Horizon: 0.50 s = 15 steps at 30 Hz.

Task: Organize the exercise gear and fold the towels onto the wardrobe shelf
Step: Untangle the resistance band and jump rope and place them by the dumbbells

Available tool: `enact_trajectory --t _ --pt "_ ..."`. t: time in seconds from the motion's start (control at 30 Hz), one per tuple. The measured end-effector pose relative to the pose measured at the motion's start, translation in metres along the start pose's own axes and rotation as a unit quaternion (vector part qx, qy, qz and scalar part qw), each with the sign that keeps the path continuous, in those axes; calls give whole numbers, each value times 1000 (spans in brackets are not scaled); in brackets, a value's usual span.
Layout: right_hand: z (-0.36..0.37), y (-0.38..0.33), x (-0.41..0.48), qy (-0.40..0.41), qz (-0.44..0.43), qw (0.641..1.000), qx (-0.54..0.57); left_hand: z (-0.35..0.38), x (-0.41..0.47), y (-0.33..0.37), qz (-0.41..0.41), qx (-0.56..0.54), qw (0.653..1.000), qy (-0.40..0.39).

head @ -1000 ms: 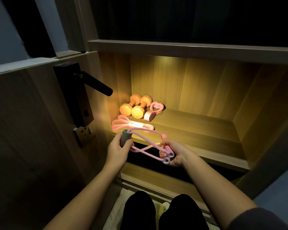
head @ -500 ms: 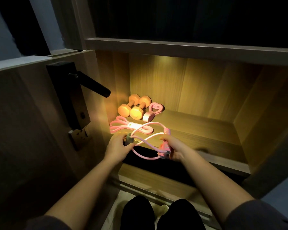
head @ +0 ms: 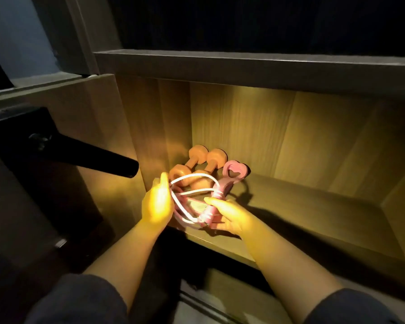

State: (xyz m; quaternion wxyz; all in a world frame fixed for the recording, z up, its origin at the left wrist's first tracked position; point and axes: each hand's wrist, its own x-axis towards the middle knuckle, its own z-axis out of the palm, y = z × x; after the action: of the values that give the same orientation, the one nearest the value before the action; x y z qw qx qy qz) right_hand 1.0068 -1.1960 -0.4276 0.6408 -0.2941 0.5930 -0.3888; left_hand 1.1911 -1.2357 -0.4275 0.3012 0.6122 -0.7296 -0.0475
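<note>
The pink pull cord (head: 197, 191) is held between both hands just in front of the orange dumbbells (head: 198, 160), above the wardrobe shelf (head: 313, 218). Its thin tubing looks pale pink to white in the warm light and stands in several loose, crossing loops. One end is gathered into a darker pink wrapped bundle.

The right hand (head: 229, 216), in front and to the right of the dumbbells, grips that bundle, thumb on top and fingers curled beneath. The left hand (head: 157, 204), in front and to the left of them, holds the other end of the loops. Its thumb points up, and glare washes out its back and hides its fingers and whatever handle it grasps.

A pink heart-shaped grip (head: 234, 171) leans just right of the dumbbells. Something flat and pinkish (head: 198, 206) lies under the cord, mostly covered and blurred. The loops cross the nearer dumbbell heads. Left of the dumbbells a black door handle (head: 98, 157) juts out, with its plate lost in shadow.
</note>
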Motion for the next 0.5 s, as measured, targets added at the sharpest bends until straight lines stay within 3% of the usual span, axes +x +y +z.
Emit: enact_trajectory --t 0.1,0.2,0.4,0.5 --pt "15 -9 30 8 13 1000 -9 10 29 -6 32 165 985 -25" --pt "21 -12 50 14 36 999 -25 19 50 -12 67 315 944 -76" --pt "11 -13 69 33 64 994 -81 34 59 -23 61 467 862 -189" --pt "10 -16 69 30 79 990 -115 35 58 -24 61 484 848 -206"
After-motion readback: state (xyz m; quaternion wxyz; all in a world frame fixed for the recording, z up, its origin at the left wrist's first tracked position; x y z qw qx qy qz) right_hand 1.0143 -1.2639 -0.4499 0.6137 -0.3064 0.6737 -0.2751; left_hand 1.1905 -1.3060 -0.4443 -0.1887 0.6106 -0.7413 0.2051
